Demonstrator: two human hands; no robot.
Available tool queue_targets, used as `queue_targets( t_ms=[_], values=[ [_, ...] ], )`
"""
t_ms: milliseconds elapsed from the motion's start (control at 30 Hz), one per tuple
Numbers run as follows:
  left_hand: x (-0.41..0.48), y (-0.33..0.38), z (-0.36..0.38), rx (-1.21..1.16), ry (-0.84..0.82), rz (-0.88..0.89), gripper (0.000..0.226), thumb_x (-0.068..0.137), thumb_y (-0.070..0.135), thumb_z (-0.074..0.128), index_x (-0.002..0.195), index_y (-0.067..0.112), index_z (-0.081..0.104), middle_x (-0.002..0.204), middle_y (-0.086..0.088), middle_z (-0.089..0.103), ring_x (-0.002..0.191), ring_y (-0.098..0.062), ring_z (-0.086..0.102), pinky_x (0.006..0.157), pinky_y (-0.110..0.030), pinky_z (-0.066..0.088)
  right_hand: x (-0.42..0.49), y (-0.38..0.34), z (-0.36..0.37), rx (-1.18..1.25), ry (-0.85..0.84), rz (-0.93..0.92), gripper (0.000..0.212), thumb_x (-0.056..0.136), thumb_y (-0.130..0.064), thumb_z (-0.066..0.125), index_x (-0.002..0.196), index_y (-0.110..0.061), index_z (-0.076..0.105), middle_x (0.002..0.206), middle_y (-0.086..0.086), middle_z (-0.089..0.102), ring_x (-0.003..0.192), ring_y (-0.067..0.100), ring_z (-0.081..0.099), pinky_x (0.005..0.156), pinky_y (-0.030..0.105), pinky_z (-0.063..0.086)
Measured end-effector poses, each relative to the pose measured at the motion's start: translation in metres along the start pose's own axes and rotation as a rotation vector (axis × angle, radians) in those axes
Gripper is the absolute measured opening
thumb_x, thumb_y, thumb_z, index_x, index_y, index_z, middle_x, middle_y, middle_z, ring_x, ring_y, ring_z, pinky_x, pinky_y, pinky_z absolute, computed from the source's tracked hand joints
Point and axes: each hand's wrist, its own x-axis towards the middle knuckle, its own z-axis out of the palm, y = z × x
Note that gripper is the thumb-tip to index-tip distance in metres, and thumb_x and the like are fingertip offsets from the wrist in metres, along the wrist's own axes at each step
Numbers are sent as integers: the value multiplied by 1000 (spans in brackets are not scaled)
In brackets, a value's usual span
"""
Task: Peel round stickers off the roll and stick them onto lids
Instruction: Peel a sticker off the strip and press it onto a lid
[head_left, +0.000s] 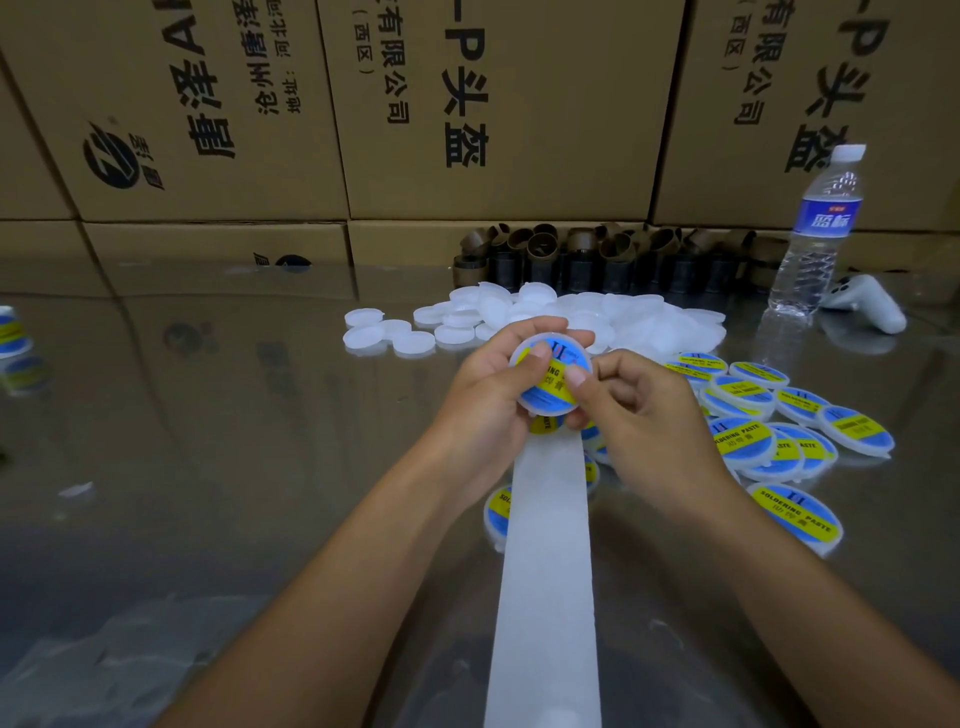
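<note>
A white lid (550, 376) with a blue and yellow round sticker on it sits between both hands above the table's middle. My left hand (491, 392) grips the lid from the left, thumb on the sticker. My right hand (641, 410) holds its right side, with the thumb pressing on the sticker's face. A white backing strip (545, 571) runs from under the hands down to the bottom edge; another sticker (545, 425) peeks out just below the lid. The roll itself is out of sight.
A heap of bare white lids (545, 317) lies behind the hands. Several stickered lids (779, 421) are spread to the right. A water bottle (815, 228) and a white controller (865, 304) stand at the back right, brown cardboard cores (597, 254) behind, cartons (467, 104) beyond.
</note>
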Motion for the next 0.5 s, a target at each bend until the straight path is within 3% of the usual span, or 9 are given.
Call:
queue_targets(
  t_ms=[133,333,500],
  values=[
    [0,0,-1,40,4,-13,19,98,12,43,102,10,62,98,-2,73,87,-15,69,72,-28,56,0,-1,0,14,-30,-25,14,90,-25,61,85,-13,66,70,4,70,64,6,65,62,17,49],
    [-1,-1,0,23,-16,-46,21,97,13,42,100,9,62,102,-8,70,88,-20,65,71,-30,56,0,0,0,32,1,-55,33,96,-27,51,72,-9,64,60,-8,62,59,0,57,59,10,43],
    [-2,-1,1,5,-17,-48,26,101,15,36,101,10,62,98,-2,73,87,-15,69,73,-28,57,-1,-4,0,63,-16,-61,29,90,-35,54,75,-13,65,65,-6,66,64,4,61,60,12,45]
  ],
)
